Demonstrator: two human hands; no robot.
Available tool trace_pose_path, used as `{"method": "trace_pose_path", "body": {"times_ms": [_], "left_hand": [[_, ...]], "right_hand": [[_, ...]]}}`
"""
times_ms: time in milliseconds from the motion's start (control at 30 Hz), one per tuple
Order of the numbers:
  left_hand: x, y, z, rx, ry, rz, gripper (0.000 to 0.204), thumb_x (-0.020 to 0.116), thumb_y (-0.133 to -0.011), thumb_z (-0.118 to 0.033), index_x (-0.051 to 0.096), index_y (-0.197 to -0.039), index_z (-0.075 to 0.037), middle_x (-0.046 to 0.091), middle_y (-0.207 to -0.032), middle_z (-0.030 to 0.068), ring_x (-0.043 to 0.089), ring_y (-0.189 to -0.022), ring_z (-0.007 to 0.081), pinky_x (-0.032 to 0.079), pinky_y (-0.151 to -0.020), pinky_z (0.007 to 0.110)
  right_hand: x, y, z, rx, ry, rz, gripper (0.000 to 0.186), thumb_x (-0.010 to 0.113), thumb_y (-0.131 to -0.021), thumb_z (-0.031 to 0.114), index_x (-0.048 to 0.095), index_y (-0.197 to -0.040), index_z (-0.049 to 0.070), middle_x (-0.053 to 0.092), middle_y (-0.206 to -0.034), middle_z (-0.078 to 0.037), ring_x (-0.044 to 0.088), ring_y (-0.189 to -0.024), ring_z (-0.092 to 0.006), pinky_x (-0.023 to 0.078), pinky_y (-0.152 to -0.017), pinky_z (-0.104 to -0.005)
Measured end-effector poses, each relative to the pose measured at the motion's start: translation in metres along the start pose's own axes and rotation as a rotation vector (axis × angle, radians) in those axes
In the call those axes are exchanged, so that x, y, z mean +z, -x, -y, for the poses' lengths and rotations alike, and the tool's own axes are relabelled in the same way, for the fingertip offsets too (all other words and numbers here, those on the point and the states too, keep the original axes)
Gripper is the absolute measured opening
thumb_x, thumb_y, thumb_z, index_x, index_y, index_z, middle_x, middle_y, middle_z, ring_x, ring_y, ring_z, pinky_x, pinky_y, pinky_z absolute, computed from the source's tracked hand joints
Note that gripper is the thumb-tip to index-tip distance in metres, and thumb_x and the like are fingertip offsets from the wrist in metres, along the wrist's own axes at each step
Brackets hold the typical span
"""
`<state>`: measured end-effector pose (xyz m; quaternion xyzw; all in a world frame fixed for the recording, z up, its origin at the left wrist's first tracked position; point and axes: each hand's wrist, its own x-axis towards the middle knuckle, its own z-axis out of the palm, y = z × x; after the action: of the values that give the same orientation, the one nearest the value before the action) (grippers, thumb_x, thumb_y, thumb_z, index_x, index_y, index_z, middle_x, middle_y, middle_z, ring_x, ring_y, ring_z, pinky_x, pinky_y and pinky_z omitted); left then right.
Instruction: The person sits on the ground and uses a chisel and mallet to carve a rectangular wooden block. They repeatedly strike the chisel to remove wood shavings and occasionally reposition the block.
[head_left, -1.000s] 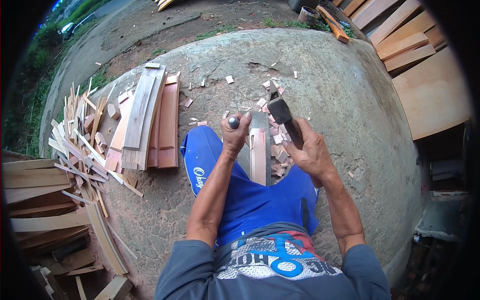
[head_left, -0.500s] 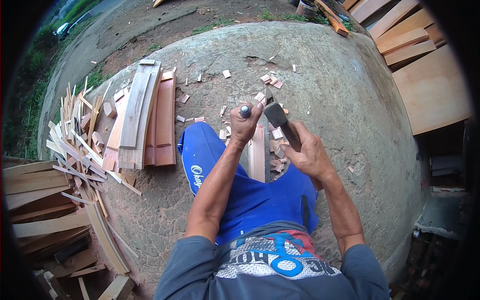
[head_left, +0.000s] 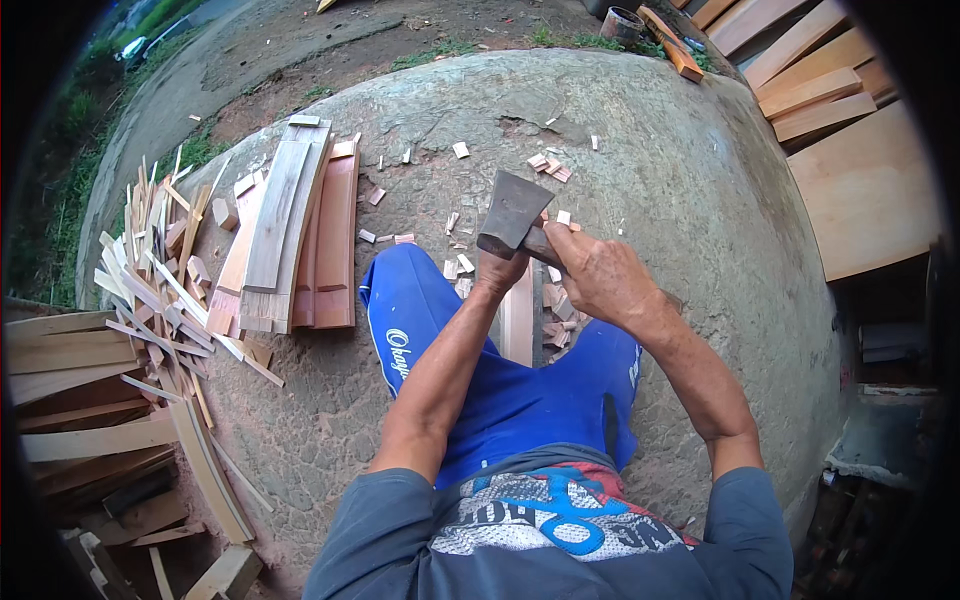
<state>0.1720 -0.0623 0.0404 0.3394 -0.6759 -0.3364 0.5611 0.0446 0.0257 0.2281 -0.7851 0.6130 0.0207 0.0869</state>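
Observation:
My right hand grips the dark handle of a hatchet, whose broad metal head sits over my left hand. That left hand is closed and mostly covered by the head; the round-ended tool it held in the earlier frames is hidden now. Beneath both hands a pale pinkish wood strip lies lengthwise between my blue-clad legs on a dull backing, with small cut blocks scattered alongside it.
Stacked boards lie left of my knee on the rounded concrete slab, beside loose sticks and piled planks. More boards lean at the right. A bucket and beam lie beyond the slab.
My right hand has moved up and inward, swinging the hatchet head leftward and turning it over my left hand. The round tool end that showed earlier is now covered.

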Motion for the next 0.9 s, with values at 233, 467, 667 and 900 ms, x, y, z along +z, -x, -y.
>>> {"method": "trace_pose_path", "body": {"times_ms": [233,467,667,900], "left_hand": [[-0.016,-0.011,-0.023,-0.407,0.358,0.223,0.027,0.077,-0.098,-0.022,0.070,-0.081,-0.003,0.061,-0.072,-0.0045,0.053,-0.070,0.0054,0.044,-0.059,0.028],[-0.017,-0.003,0.007,-0.038,0.023,0.185,0.028,0.071,-0.092,-0.010,0.071,-0.120,-0.009,0.074,-0.115,0.0112,0.070,-0.109,0.0303,0.054,-0.094,0.041],[-0.034,-0.028,-0.034,-0.563,0.230,0.517,0.028,0.077,-0.098,-0.028,0.076,-0.090,-0.001,0.068,-0.081,-0.0017,0.055,-0.077,0.0069,0.051,-0.071,0.029],[-0.026,0.002,-0.014,-0.026,0.114,0.212,0.026,0.075,-0.093,-0.012,0.072,-0.117,-0.006,0.074,-0.108,0.0116,0.070,-0.101,0.0204,0.056,-0.088,0.037]], "right_hand": [[-0.050,0.013,0.021,-0.139,-0.463,-0.656,0.049,0.070,-0.091,0.003,0.048,-0.134,0.005,0.071,-0.090,-0.021,0.074,-0.080,-0.0419,0.058,-0.066,-0.0478],[0.001,0.001,-0.002,-0.127,-0.081,-0.137,0.048,0.065,-0.085,0.005,0.047,-0.130,0.002,0.071,-0.091,-0.026,0.074,-0.083,-0.0425,0.061,-0.070,-0.0518],[-0.054,0.012,0.023,-0.132,-0.510,-0.758,0.046,0.070,-0.095,0.003,0.049,-0.135,0.007,0.067,-0.081,-0.014,0.076,-0.073,-0.0273,0.056,-0.062,-0.0390],[0.013,0.002,0.006,0.032,-0.164,-0.011,0.045,0.062,-0.085,0.007,0.046,-0.127,0.004,0.072,-0.094,-0.029,0.071,-0.091,-0.0506,0.056,-0.079,-0.0596]]}}
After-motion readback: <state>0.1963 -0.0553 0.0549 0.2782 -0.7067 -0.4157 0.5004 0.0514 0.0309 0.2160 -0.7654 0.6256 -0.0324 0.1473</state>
